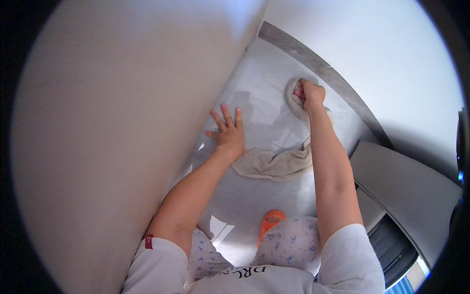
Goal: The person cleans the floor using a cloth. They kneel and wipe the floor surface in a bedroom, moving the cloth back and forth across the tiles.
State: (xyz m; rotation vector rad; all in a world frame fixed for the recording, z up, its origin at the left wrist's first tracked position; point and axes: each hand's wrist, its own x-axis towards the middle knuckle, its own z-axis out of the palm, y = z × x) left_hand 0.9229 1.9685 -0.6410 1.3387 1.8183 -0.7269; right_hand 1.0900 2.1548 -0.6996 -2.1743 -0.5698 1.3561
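A long, crumpled beige cloth (273, 165) lies on the pale, glossy floor (257, 128). Its far end curls round beneath my right hand (310, 93), whose fingers are bent over and grip it near the grey baseboard. Part of the cloth is hidden by my right forearm. My left hand (229, 130) rests on the floor with its fingers spread, holding nothing; its wrist is beside the cloth's near left end.
A large, smooth upright panel (110, 110) rises close on the left. At the far right stand a white wall (367, 66) with a grey baseboard (323, 64) and a grey piece of furniture (400, 176). Orange footwear (273, 217) shows beside my knee.
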